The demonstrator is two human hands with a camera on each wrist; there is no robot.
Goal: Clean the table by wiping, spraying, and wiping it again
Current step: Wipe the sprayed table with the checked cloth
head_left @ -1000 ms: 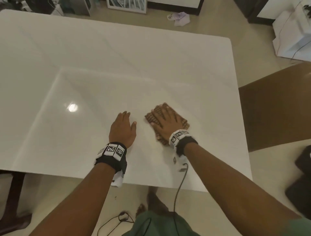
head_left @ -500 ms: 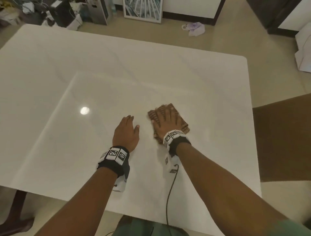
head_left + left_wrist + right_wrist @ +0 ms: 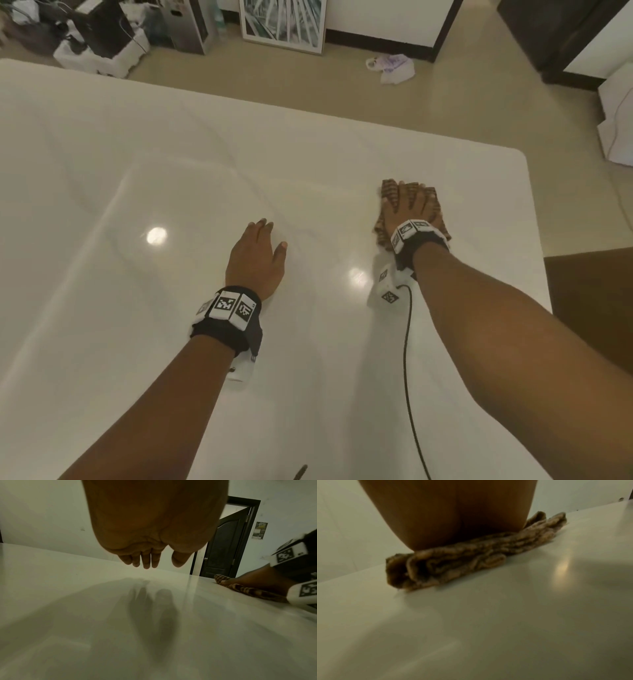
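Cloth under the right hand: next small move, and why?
Probably sweep the cloth toward the table's right edge. The right hand presses flat on it, and a bare strip of tabletop lies between cloth and edge. The left hand holds nothing, and no spray bottle is in view.

table (image 3: 137, 164): white, glossy | on it: folded brown cloth (image 3: 388, 192)
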